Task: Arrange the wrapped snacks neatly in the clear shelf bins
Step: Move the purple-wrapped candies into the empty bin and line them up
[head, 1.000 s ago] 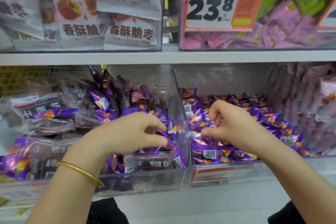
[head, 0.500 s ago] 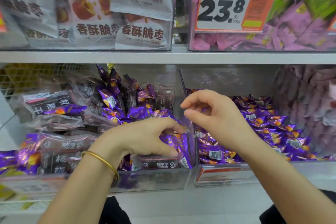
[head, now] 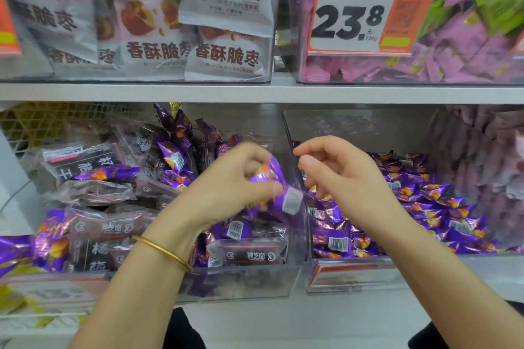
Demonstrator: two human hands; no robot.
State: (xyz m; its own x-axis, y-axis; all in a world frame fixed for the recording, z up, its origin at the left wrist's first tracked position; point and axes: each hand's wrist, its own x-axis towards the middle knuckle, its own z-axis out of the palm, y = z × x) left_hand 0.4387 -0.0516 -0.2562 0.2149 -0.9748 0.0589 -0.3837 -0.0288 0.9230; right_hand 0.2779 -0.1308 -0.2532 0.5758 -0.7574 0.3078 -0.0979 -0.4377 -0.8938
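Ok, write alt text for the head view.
A left hand grips a purple snack beside a right hand with curled fingers, over two clear bins. The left bin mixes purple and dark packets; the right bin holds purple ones. A 23.8 price tag hangs above.

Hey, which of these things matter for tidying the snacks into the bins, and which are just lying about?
Job: left hand gripping a purple snack; right hand; left bin; right bin; dark packs.
Lying about: price tag; white packs; pink packs; bangle.
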